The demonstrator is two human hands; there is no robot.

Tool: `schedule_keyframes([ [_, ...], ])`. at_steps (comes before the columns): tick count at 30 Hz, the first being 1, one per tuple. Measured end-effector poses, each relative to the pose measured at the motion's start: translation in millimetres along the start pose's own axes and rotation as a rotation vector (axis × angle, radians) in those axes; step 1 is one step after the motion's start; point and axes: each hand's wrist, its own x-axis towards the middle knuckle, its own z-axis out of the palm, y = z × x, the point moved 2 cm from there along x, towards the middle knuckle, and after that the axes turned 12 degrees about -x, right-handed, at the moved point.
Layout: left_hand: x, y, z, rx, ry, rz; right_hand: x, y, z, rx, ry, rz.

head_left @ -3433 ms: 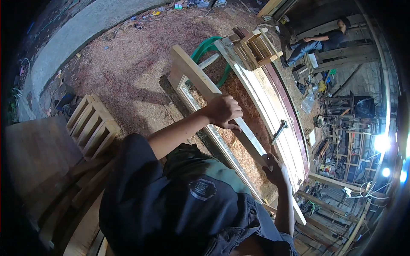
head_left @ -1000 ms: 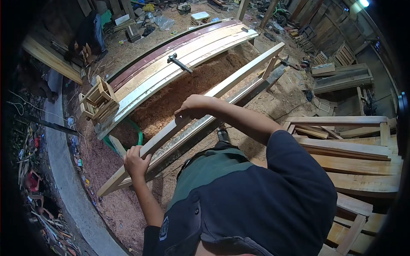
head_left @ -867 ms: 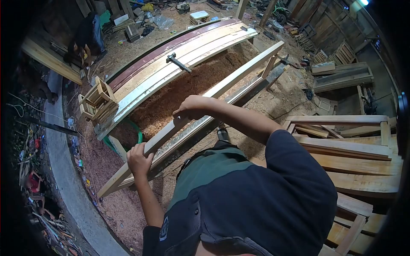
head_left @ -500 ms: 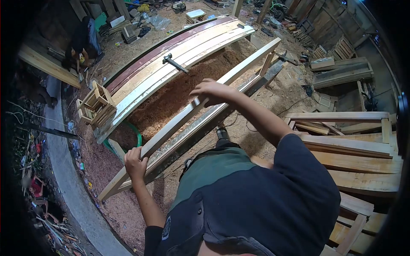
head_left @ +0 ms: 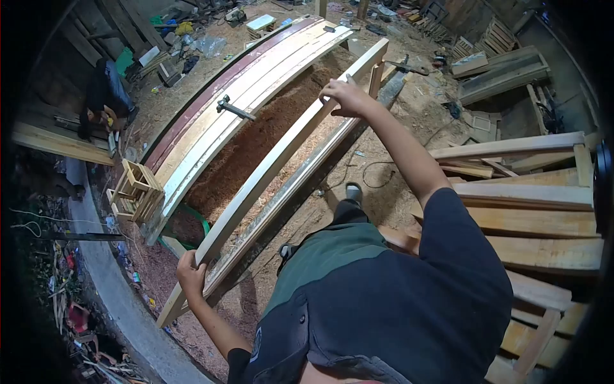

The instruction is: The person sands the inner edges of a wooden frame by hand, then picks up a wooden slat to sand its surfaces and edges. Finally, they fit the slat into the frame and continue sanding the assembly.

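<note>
A long wooden frame (head_left: 268,160) stands on edge on a narrow bench (head_left: 281,198) in front of me. My left hand (head_left: 191,279) grips its near left end, thumb on my side and fingers over the top edge. Farther along, my right hand (head_left: 348,98) is bent over the top edge near the far end, fingers curled down. A small greyish bit shows by its fingertips, too small to name. A clamp-like metal tool (head_left: 407,65) lies at the bench's far end.
A hammer (head_left: 235,108) lies on the long planks (head_left: 256,80) beyond the frame. A small slatted wooden piece (head_left: 135,191) sits at their left end. Wooden frames (head_left: 518,192) are stacked at my right. Another person (head_left: 105,96) crouches at far left. Shavings cover the ground.
My right hand has slid along the top edge toward the frame's far end. My left hand keeps its grip on the near end. The view has shifted slightly.
</note>
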Motion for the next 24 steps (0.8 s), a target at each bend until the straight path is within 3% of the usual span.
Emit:
schedule_keyframes([
  [5, 15, -16, -1, 0.019, -0.06, -0.033, 9, 29, 14, 0.03, 0.148, -0.183],
  [9, 21, -1, 3, 0.074, -0.133, -0.096, 35, 52, 33, 0.124, 0.124, -0.321],
  [11, 20, -19, 4, 0.105, -0.103, -0.2, 34, 63, 32, 0.124, 0.202, -0.394],
  [13, 34, 21, 18, 0.085, -0.145, -0.276, 36, 72, 32, 0.154, 0.1, -0.392],
  [15, 62, 72, 44, 0.247, 0.006, -0.028, 41, 77, 36, 0.183, 0.116, -0.417],
  [19, 136, 246, 137, 0.118, 0.017, 0.171, 45, 84, 39, 0.246, 0.152, -0.489],
  [24, 196, 345, 234, 0.059, -0.022, 0.314, 43, 92, 44, 0.365, 0.28, -0.503],
])
